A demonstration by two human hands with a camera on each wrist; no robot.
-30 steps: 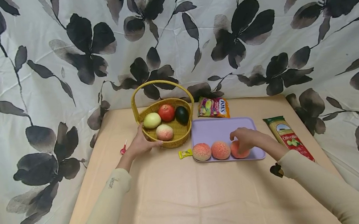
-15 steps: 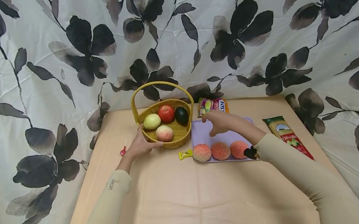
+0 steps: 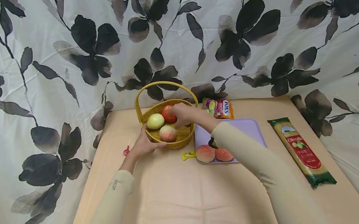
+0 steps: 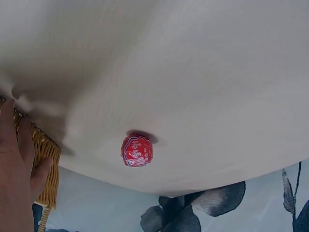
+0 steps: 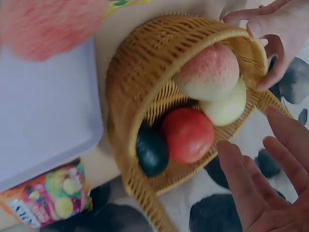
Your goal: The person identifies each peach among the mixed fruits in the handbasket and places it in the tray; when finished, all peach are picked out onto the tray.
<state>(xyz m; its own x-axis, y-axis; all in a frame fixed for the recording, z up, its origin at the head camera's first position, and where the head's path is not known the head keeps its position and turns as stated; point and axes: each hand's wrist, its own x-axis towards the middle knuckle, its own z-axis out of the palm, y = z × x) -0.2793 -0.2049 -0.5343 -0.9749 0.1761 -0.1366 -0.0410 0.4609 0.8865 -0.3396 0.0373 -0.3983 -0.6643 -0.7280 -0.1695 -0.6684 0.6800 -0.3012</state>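
One worktop (image 3: 182, 199), one basket (image 3: 182, 141) holding four fruits, one tray (image 3: 250, 128) showing two peaches (image 3: 205, 153), a third hidden behind the sleeve. Left hand (image 3: 143, 145) gripping the basket rim; right hand (image 3: 183, 114), fingers spread wide, over the tomato (image 3: 167, 114). Moved off the tray into the basket since half a second ago.

Basket (image 3: 182, 141): woven wicker, yellow, ribbed and rough.
Tomato (image 5: 188, 134): smooth, slight sheen.
Dark fruit (image 5: 151, 151): glossy skin.
Peach (image 5: 211, 72) in basket: matt, fuzzy-looking.
Tray (image 3: 253, 129): lilac plastic, smooth, matt.
Candy bag (image 3: 219, 107): glossy printed foil.
Pasta packet (image 3: 301, 150): shiny plastic film.
Table cover (image 3: 183, 206): beige, smooth, faintly creased.
Backdrop (image 3: 256, 27): printed cloth, matt.
Lollipop (image 4: 137, 150): shiny wrapper.
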